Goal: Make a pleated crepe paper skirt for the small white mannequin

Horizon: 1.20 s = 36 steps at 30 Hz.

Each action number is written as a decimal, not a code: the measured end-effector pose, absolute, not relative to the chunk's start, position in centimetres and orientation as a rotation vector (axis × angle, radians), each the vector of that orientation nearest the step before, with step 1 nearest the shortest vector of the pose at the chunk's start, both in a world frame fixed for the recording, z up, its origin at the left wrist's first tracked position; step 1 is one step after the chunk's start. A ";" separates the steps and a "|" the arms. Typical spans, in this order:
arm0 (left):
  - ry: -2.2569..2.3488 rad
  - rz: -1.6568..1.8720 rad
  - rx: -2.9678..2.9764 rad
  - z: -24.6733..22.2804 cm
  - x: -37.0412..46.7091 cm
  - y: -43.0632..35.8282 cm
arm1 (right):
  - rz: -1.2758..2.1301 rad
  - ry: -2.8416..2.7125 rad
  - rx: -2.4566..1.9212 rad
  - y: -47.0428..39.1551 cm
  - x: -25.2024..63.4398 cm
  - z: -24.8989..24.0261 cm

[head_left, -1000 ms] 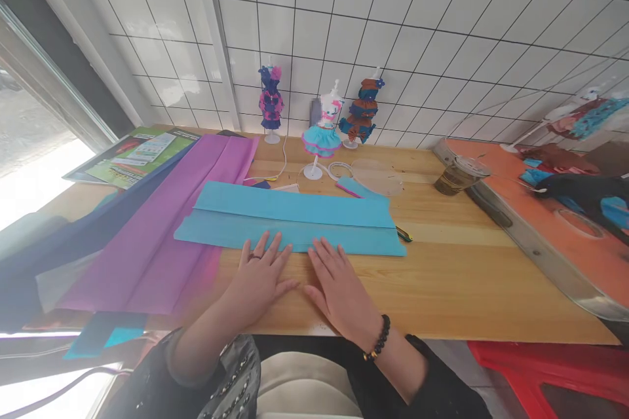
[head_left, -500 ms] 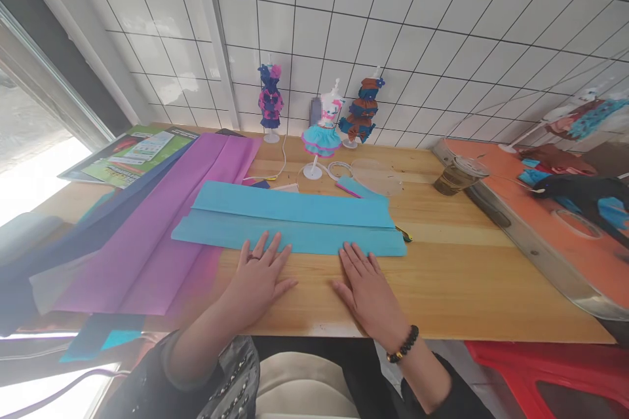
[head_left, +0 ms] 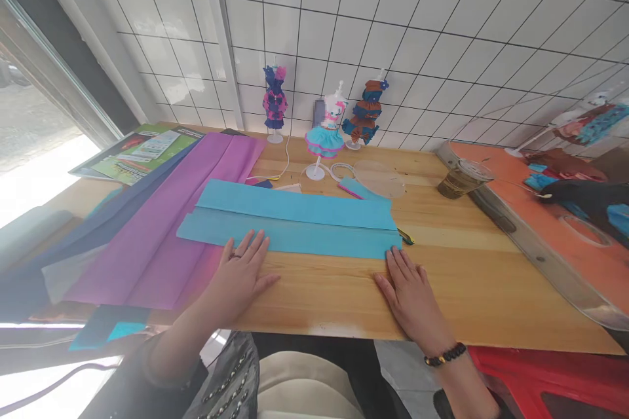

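A long folded sheet of turquoise paper or thin fabric (head_left: 295, 216) lies flat on the wooden table, a fold line running along its length. My left hand (head_left: 243, 268) rests with spread fingers on its near edge, left of the middle, a ring on one finger. At the sheet's near right corner, the fingertips of my right hand (head_left: 410, 288) press down, the palm over bare wood; a dark bead bracelet is on that wrist. Both hands are open and hold nothing. From under the sheet's right end pokes a small yellow and black tool (head_left: 405, 237).
Purple folded sheets (head_left: 196, 209) spread at the left, beside green printed packages (head_left: 142, 154). Small dress forms stand at the back, one in a turquoise skirt (head_left: 324, 141). A cup (head_left: 459, 180) stands at right by an orange surface (head_left: 521, 209). A red stool (head_left: 550, 373) is below.
My hands have slid apart along the near edge: the right one moved right to the sheet's corner, the left one a little left. The sheet lies nearly as before.
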<state>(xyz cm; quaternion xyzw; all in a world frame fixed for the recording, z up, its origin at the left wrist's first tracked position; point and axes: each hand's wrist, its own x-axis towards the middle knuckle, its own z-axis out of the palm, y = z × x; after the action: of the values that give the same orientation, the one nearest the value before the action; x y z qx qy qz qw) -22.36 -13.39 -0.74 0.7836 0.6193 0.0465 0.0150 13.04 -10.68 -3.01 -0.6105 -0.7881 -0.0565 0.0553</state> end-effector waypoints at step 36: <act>1.848 0.241 2.603 -1.1 -18.0 -12.9 | 0.208 -2.707 -1.334 -10.6 0.2 0.1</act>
<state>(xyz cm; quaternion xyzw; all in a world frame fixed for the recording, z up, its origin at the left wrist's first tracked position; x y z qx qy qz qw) -18.04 -12.94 -1.09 0.8126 0.5771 0.0754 -0.0299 0.18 -10.60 0.06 -0.4402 -0.8934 0.0686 0.0585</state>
